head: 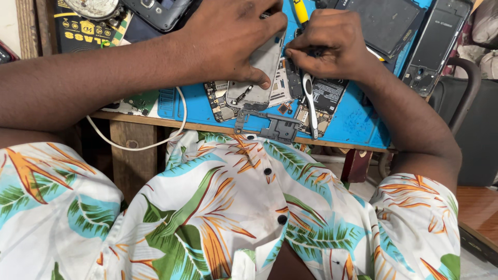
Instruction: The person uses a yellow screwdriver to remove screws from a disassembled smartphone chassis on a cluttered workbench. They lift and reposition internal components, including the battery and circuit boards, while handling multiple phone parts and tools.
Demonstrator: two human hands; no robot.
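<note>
Left hand (228, 39) spread, pressing down opened grey phone body (254, 78) on blue work mat (358, 124) near tabletop front edge; right hand (329, 44) pinching small dark part beside it.

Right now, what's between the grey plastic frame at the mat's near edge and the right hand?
Head view: a white-handled tool lies between the grey frame and the right hand, over an opened phone's battery on the blue mat.

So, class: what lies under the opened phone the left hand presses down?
Under the opened phone lies a blue work mat, with a grey frame piece beside it. The left hand hides the phone's top end.
</note>
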